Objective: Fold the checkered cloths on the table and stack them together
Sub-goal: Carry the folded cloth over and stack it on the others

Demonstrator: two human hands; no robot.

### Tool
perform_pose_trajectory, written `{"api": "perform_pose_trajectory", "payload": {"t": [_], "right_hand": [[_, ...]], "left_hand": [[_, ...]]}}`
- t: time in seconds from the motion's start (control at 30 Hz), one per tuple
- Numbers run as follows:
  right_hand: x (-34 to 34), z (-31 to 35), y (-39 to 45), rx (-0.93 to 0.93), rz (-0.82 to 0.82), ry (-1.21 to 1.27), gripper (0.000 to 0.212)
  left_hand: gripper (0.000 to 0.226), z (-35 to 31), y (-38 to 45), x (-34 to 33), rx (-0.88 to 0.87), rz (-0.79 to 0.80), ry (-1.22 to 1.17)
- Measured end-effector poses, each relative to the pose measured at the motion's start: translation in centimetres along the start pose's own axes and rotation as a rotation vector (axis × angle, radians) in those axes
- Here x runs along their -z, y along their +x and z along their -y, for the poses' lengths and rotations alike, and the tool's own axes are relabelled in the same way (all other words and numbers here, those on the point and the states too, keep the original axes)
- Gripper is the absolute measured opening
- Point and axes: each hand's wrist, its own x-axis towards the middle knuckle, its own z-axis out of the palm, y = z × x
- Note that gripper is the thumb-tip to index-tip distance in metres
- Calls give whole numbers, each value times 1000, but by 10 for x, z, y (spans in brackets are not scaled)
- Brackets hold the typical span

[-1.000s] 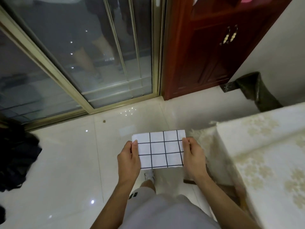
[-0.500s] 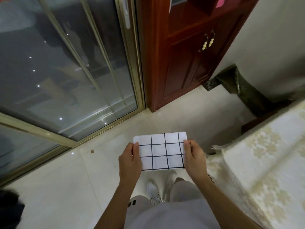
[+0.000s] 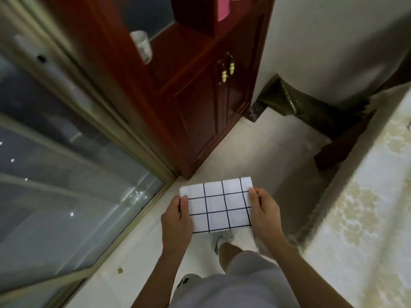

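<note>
Both hands grip folded checkered cloth [image 3: 219, 204]; cabinet [image 3: 200, 96] holds cup [image 3: 142, 46].

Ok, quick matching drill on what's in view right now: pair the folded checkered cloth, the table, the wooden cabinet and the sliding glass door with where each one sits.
Things:
1. folded checkered cloth
2. table
3. wooden cabinet
4. sliding glass door

Places:
A. far left of the view
B. right edge of the view, under a pale floral cover
C. held over the floor between the left hand and right hand
D. upper middle, against the wall

Pairs: 1-C, 2-B, 3-D, 4-A
</note>
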Motion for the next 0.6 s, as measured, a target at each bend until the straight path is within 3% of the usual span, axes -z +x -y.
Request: {"api": "perform_pose_trajectory", "payload": {"t": [0.3, 0.6], "right_hand": [[57, 30, 121, -65, -244, 97, 34], [105, 7, 178, -221, -527, 144, 34]], "left_hand": [[36, -96, 123, -90, -161, 172, 4], [39, -161, 197, -189, -337, 454, 52]]}}
